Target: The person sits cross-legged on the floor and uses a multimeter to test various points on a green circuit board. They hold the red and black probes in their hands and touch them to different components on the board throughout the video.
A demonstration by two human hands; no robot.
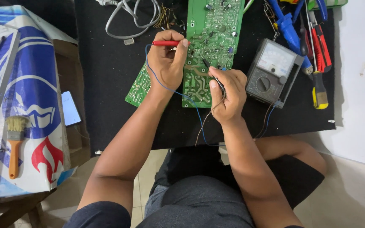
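My left hand point(167, 63) grips a red test probe point(165, 43), its tip touching the long green circuit board point(212, 25) on the black mat. A blue lead runs from that probe down past my wrist. My right hand point(229, 95) pinches a black test probe point(210, 69) whose tip rests on the same board near its middle. A smaller green circuit board point(138, 86) lies partly under my left hand. Right of my right hand, a grey analogue multimeter point(272, 71) lies face up.
Blue-handled pliers point(290, 33), red-handled tools point(319, 46) and a yellow-handled screwdriver point(319, 93) lie at the mat's right. A grey cable point(127, 21) coils at the top. On the left, a blue-and-white box point(30, 97) carries an orange-handled brush point(15, 143); a phone point(70, 108) lies beside it.
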